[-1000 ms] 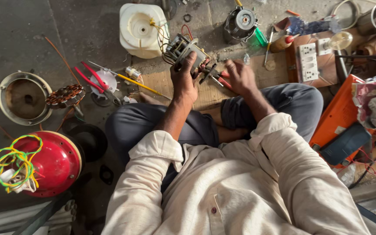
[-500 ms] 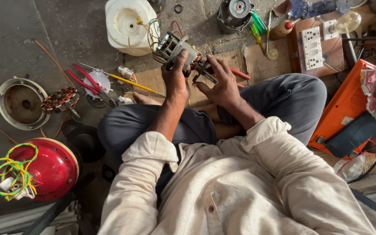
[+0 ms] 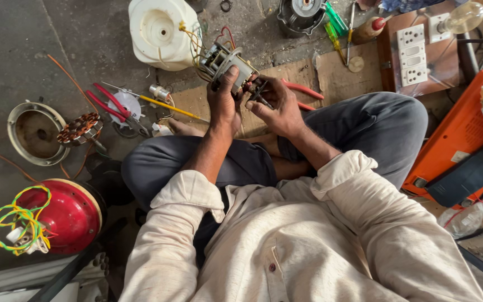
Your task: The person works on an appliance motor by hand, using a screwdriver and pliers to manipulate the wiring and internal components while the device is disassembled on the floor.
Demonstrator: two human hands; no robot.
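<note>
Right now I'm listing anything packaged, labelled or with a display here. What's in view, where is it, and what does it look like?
No screens or signs show.
Plastic bag: lower right, clear and crumpled, beside the orange case.
Pale label: small rectangle on that case's near edge.
Switch-and-socket board: upper right, brown panel with white plates.

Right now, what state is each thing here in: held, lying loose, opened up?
Left hand: closed around the small motor unit.
Small motor unit: held up, wires attached, casing off.
Right hand: gripping a dark tool against the unit.
White housing: on the floor, wired to the unit.
Red pliers: lying loose.
Copper winding: bare, out of its shell.
Metal shell: open.
Red motor cover: on the floor, wires bundled beside it.
</note>
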